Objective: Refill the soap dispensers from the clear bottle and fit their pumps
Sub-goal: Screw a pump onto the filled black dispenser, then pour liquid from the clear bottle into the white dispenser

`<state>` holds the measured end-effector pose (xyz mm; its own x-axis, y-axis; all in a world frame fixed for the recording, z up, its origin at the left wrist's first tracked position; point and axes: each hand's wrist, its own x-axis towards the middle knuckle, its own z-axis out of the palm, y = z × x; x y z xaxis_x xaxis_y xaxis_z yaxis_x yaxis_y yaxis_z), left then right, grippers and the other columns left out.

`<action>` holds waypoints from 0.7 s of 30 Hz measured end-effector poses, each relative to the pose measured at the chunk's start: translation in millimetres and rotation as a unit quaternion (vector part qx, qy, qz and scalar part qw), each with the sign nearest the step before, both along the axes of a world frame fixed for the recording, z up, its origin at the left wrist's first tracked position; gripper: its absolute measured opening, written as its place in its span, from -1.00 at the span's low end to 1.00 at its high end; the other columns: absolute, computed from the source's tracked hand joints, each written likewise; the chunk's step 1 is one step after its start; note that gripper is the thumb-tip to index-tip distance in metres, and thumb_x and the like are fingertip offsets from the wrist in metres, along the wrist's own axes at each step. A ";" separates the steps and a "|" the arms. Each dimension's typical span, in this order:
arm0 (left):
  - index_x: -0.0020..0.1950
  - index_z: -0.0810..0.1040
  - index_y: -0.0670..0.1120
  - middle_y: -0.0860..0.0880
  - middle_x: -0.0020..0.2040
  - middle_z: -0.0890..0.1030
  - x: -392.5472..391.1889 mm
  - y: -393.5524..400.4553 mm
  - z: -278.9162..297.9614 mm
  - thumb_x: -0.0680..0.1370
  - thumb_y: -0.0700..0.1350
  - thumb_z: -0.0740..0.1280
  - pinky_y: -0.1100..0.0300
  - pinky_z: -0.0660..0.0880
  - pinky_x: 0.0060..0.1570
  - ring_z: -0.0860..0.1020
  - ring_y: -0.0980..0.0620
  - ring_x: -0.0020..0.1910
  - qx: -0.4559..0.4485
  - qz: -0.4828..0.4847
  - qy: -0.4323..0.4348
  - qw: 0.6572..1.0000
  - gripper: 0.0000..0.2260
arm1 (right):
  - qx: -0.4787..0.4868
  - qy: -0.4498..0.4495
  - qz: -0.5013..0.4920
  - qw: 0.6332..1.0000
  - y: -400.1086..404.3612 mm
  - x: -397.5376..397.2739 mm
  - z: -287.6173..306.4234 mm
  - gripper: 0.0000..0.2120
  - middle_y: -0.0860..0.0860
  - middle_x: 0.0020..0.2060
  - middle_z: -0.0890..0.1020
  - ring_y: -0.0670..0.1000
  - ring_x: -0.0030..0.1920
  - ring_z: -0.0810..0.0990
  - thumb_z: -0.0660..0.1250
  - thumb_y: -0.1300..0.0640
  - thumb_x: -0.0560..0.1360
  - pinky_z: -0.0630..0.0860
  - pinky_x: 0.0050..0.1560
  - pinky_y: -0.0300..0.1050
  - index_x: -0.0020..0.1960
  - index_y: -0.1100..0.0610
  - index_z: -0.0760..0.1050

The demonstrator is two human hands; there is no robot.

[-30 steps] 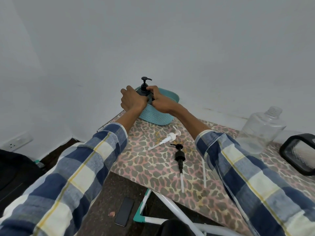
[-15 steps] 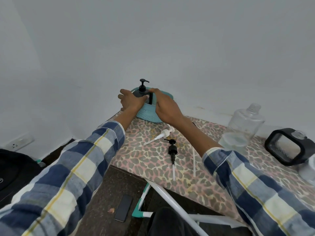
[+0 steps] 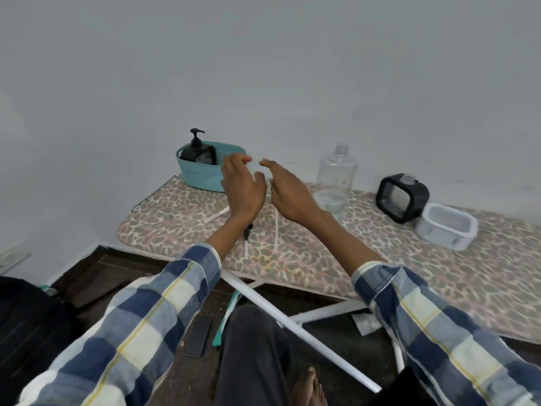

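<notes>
Teal basket (image 3: 202,178) sits on the leopard-print board cover (image 3: 322,259), just beyond and to the left of the left hand (image 3: 243,189). Inside it, at its left end, stands a black soap dispenser (image 3: 199,155), upright, with its black pump fitted on top.

Head view, hands: left hand raised above the board, fingers loosely spread and slightly curved, holding nothing; its fingertips overlap the basket's right rim in the picture, contact cannot be judged. Right hand (image 3: 289,191) just beside it, apart by a narrow gap, fingers relaxed and extended toward the wall, also holding nothing. Both forearms bare, plaid sleeves (image 3: 164,303) pushed back.

Clear bottle (image 3: 336,174) stands upright beyond and to the right of the right hand, uncapped, a small amount of clear liquid near its base; close to the hand but not touching it.

Loose parts on the cover under and near the wrists: a white pump (image 3: 218,213) lying flat just left of the left wrist; a black pump (image 3: 247,232) partly hidden beneath the left wrist, its white tube pointing toward the board's near edge; a separate white tube (image 3: 275,230) lying between the two forearms.

Farther right of the right hand, well apart: a black square-framed dispenser (image 3: 402,197) without a pump, and just beside it a pale grey one (image 3: 446,225).

Below the board: white frame legs (image 3: 292,326), a dark phone (image 3: 199,336) on the floor.
</notes>
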<state>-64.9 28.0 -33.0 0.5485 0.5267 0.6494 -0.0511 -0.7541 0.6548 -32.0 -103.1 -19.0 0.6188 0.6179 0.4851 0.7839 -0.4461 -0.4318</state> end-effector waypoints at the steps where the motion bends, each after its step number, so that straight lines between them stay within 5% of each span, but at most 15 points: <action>1: 0.25 0.43 -0.14 -0.09 0.24 0.47 -1.8 -13.8 -3.8 0.54 -0.22 0.36 -0.16 0.48 0.13 0.48 -0.13 0.22 0.001 -0.017 -0.001 1.000 -0.71 | 0.005 0.004 -0.005 1.000 -14.3 -3.0 -3.8 -0.45 0.10 0.59 0.41 0.09 0.53 0.45 0.14 0.37 0.65 0.43 0.49 0.09 0.64 0.16 0.28; 11: 0.17 0.44 -0.09 0.00 0.10 0.49 -13.5 -140.4 -25.5 0.59 -0.23 0.32 0.17 0.47 -0.05 0.53 0.01 0.00 0.012 -0.151 -0.048 0.987 -0.82 | 0.085 -0.014 -0.103 0.991 -151.7 -16.1 -39.5 -0.49 0.07 0.40 0.56 0.07 0.30 0.58 0.14 0.35 0.61 0.59 0.20 0.12 0.51 0.07 0.38; 16: 0.18 0.46 -0.05 0.04 0.08 0.55 -5.6 -175.8 -32.1 0.63 -0.16 0.33 0.11 0.54 -0.10 0.56 0.14 -0.09 0.011 -0.214 0.019 0.977 -0.86 | 0.140 -0.041 -0.183 0.972 -206.5 -7.2 -48.4 -0.59 0.08 0.28 0.57 0.10 0.25 0.54 0.18 0.37 0.56 0.59 0.11 0.16 0.37 0.14 0.47; 21: 0.19 0.55 -0.05 0.07 0.09 0.59 4.5 -194.4 -46.8 0.68 -0.12 0.32 0.00 0.63 0.05 0.57 0.19 -0.03 -0.026 -0.268 0.105 0.957 -0.90 | 0.165 -0.050 -0.344 0.923 -254.0 9.3 -60.8 -0.75 0.15 0.21 0.51 0.20 0.17 0.47 0.23 0.32 0.56 0.53 0.03 0.23 0.20 0.16 0.50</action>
